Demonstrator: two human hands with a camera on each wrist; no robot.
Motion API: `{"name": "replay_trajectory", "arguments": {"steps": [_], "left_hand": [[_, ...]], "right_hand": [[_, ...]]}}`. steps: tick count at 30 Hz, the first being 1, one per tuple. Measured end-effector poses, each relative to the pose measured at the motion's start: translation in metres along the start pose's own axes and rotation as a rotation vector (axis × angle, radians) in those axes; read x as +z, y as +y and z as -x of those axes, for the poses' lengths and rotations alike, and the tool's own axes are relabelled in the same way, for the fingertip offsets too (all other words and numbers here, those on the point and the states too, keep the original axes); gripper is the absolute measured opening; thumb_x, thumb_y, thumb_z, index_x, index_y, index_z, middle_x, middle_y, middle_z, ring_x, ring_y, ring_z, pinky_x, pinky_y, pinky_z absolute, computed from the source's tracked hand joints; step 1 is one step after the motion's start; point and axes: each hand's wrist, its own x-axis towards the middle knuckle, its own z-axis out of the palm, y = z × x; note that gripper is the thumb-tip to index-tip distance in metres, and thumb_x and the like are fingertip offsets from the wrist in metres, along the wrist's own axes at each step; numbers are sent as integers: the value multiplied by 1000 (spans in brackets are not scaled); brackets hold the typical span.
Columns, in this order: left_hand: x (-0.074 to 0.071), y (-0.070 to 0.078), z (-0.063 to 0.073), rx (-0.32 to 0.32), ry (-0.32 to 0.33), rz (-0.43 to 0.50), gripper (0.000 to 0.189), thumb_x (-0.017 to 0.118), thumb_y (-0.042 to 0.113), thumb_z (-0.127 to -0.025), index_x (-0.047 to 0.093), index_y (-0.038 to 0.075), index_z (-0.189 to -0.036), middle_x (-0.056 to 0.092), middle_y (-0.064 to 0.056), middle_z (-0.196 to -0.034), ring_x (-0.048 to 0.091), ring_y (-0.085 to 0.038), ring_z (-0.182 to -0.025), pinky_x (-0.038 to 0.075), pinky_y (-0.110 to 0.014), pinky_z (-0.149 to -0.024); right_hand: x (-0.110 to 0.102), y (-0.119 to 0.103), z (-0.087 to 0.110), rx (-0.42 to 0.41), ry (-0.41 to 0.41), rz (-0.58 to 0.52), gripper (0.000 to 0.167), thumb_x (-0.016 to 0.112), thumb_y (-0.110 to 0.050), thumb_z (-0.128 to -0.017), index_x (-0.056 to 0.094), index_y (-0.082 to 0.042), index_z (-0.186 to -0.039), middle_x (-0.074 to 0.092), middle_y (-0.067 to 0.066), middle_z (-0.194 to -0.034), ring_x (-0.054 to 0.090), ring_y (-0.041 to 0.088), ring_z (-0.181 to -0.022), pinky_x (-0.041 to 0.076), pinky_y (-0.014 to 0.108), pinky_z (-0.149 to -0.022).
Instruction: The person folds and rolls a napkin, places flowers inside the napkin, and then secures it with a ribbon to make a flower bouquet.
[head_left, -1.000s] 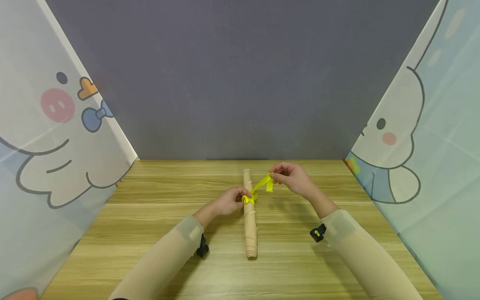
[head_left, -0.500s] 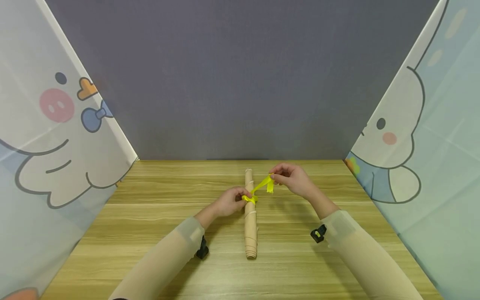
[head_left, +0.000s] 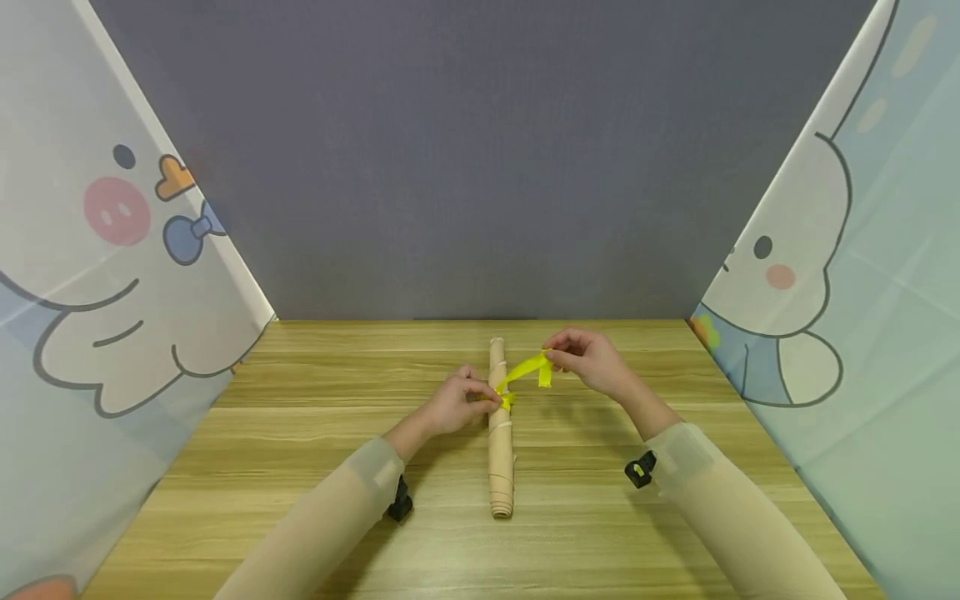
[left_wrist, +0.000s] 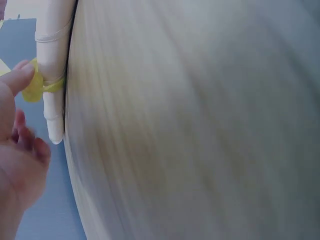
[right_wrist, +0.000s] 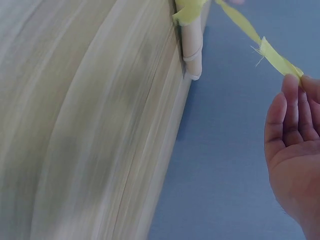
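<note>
A beige rolled-up sheet (head_left: 501, 467) lies lengthwise on the table, with a yellow ribbon (head_left: 507, 402) tied round its middle. My left hand (head_left: 456, 404) is at the ribbon's knot from the left, thumb and forefinger pinching the ribbon there; the fingers partly hide the knot. Up and to the right, my right hand (head_left: 592, 360) pinches the ribbon's long tail between thumb and fingertips. That tail is stretched from the knot, and its short end hangs below the fingers. In the right wrist view the tail (right_wrist: 280, 61) has a frayed edge.
The wooden table (head_left: 315, 375) runs back to a grey panel (head_left: 480, 167). Cartoon-printed cloths (head_left: 112, 275) stand on either side. A small black device (head_left: 640, 469) is strapped at the right wrist, another (head_left: 401, 500) at the left.
My left fingers have shifted slightly and now cover more of the knot, with one finger raised. My right hand has drifted a little to the right, still holding the tail.
</note>
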Motion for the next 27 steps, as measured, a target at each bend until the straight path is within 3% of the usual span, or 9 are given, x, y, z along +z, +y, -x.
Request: {"name": "replay_trajectory", "arguments": {"steps": [4,10,16,22,27], "left_hand": [[-2,-1,4,-16,-25,54,11,81,18,-102,88,14,-108,72,-2,-97,55,-10,-81,48,-22,-67],[-4,-3,7,-32,-30,142,13,80,15,-102,88,13,-111,82,-7,-113,59,-9,-79,49,-21,-65],[-5,-1,7,-59,-40,159,13,77,15,-105,87,12,-112,83,-10,-107,62,-14,-70,52,-23,-59],[-5,2,7,-42,-43,93,20,67,4,-107,79,6,-122,76,-11,-100,62,-12,-75,52,-23,-62],[-6,4,7,-43,-47,139,36,61,-3,-104,61,-2,-141,68,-12,-100,58,-14,-75,51,-24,-63]], "right_hand": [[-3,4,1,20,17,17,21,72,-15,-108,75,-2,-124,75,19,-111,71,18,-88,62,26,-78],[-7,10,0,52,39,29,23,72,-19,-109,76,-3,-124,76,19,-111,72,24,-91,61,26,-77],[-10,12,-1,69,62,44,23,71,-20,-109,76,-3,-124,77,17,-110,73,39,-99,61,26,-77],[-10,13,-2,88,76,59,22,71,-20,-109,76,-4,-124,77,15,-109,73,28,-93,61,27,-76],[-11,14,-3,92,74,68,23,71,-20,-109,75,-4,-125,77,14,-109,73,24,-91,61,27,-77]]}}
